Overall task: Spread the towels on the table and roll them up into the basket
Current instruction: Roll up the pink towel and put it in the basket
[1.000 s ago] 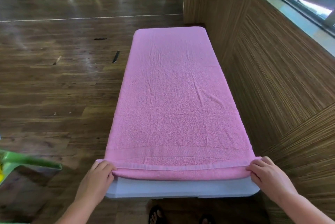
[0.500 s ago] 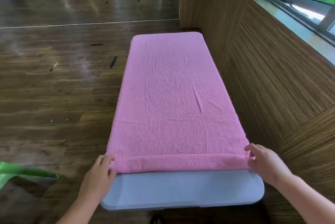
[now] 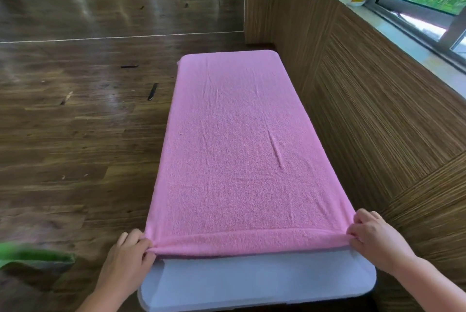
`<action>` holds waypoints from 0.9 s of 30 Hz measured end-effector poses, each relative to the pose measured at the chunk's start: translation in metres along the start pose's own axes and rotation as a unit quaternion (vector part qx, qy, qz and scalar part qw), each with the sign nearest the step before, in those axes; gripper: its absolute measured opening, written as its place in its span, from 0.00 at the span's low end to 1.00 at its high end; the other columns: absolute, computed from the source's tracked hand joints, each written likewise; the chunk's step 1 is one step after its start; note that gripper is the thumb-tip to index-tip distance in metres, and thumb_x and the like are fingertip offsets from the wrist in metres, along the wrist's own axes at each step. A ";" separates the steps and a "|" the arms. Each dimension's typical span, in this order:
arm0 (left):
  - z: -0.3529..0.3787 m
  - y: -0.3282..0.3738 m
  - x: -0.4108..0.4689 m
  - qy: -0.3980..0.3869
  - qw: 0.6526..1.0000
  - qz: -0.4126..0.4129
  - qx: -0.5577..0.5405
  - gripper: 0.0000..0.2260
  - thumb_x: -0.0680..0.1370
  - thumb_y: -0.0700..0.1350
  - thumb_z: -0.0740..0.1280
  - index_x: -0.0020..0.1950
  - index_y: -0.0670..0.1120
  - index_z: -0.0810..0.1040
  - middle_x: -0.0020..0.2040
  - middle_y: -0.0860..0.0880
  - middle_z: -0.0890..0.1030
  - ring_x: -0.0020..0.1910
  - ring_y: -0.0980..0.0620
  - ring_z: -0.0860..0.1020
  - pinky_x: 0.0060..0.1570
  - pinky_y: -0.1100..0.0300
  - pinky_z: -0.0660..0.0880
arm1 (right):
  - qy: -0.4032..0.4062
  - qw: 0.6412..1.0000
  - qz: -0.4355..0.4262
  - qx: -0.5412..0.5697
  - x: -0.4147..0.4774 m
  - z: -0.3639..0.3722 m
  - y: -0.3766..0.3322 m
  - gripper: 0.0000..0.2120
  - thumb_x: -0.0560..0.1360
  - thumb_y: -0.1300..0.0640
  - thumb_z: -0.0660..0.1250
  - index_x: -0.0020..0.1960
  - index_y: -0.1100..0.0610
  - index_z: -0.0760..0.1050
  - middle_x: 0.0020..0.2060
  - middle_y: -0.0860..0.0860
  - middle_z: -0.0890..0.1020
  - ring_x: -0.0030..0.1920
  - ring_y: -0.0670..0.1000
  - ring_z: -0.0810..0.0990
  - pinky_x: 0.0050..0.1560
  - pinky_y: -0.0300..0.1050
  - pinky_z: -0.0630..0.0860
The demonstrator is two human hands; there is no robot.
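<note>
The pink towel (image 3: 239, 147) lies flat along the table (image 3: 252, 279), its near end turned into a thin roll short of the near edge. My left hand (image 3: 126, 258) pinches the roll's left end, my right hand (image 3: 375, 241) the right. If one side runs ahead, I expect a skewed, loose roll.

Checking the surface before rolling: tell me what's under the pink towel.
A white table, bare only at the near end. The pink towel covers the rest, so anything else beneath is hidden.
</note>
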State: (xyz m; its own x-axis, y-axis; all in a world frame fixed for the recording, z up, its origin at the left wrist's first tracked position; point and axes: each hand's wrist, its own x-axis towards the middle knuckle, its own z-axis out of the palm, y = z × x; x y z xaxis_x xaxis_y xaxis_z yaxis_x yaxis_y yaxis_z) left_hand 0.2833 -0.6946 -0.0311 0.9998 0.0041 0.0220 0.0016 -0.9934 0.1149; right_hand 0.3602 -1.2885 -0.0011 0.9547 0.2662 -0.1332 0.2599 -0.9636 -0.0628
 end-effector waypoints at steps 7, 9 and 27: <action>-0.017 0.011 0.046 0.004 0.990 -0.120 -0.073 0.02 0.77 0.45 0.67 0.48 0.52 0.78 0.43 0.53 0.72 0.36 0.52 0.75 0.29 0.56 0.68 | -0.041 0.974 0.181 0.127 0.047 -0.005 -0.016 0.09 0.75 0.56 0.65 0.53 0.49 0.81 0.46 0.47 0.80 0.45 0.49 0.78 0.42 0.41 0.73; -0.011 0.019 0.041 0.026 0.985 -0.126 -0.113 0.10 0.75 0.41 0.69 0.56 0.51 0.78 0.50 0.53 0.74 0.40 0.50 0.77 0.33 0.55 0.74 | 0.009 0.970 0.181 0.162 0.035 0.003 -0.018 0.13 0.73 0.60 0.67 0.57 0.51 0.79 0.46 0.47 0.78 0.44 0.49 0.78 0.42 0.42 0.73; -0.009 0.014 0.040 0.020 0.998 -0.050 0.022 0.05 0.69 0.49 0.67 0.40 0.55 0.83 0.41 0.54 0.68 0.40 0.50 0.66 0.34 0.55 0.65 | -0.003 1.000 -0.003 0.013 0.070 0.000 0.011 0.10 0.74 0.53 0.67 0.34 0.50 0.80 0.34 0.44 0.73 0.36 0.45 0.70 0.32 0.39 0.68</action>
State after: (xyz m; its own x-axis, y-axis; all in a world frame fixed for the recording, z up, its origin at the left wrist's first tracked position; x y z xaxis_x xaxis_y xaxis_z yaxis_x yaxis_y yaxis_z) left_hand 0.3234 -0.7075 -0.0201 0.9930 0.1068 0.0513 0.1028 -0.9918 0.0755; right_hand 0.4298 -1.2803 -0.0112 0.9524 0.2714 -0.1390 0.2609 -0.9612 -0.0894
